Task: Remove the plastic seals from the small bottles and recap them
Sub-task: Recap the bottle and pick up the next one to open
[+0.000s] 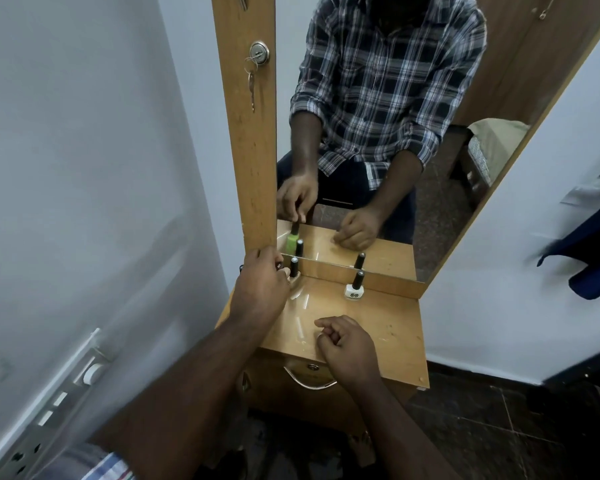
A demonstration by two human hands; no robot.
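Wooden and light brown, the dressing table stood against a tall mirror framed in the same wood. On its top, the left hand reached to the back left corner, fingers curled round the dark cap of a small bottle hidden behind the hand, just beside a pale bottle with a black cap. The right hand rested near the front edge, fingers loosely curled on nothing visible. A white bottle stood upright, capped, at the back, well apart from both hands.
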